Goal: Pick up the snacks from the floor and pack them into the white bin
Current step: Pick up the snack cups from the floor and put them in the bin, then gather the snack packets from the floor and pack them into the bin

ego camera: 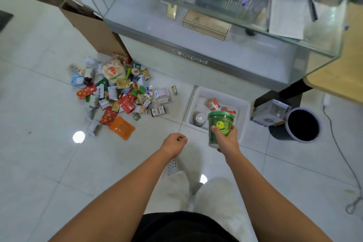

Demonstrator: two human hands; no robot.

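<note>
Nearest to me, the left hand (173, 144) hangs over bare tile with its fingers loosely curled and, as far as I can see, nothing in it. Just beside it, the right hand (225, 141) is wrapped round the lower half of a green tub (221, 125), held upright above the near rim of the white bin (243, 124).

The grip sits low on a tall container, so I judge the tub could tip forward out of the fingers if the wrist turns quickly. It is also over the rim rather than the middle, so letting go here could bounce it off the edge onto the floor.

Inside the bin, a round jar (199, 119) stands in the near left corner and orange packs (213, 104) lie further back. A hard drop could knock the jar over or crush a pack.

To the right, the black waste pail (303, 124) stands near the bin, open-mouthed, and a careless swing could send the tub into it.

Further left, the snack pile (117, 92) lies well apart from the bin, most of the work not yet done. Its slick wrappers overlap, so a hasty grab may scatter them under the glass counter (196, 25) behind.
</note>
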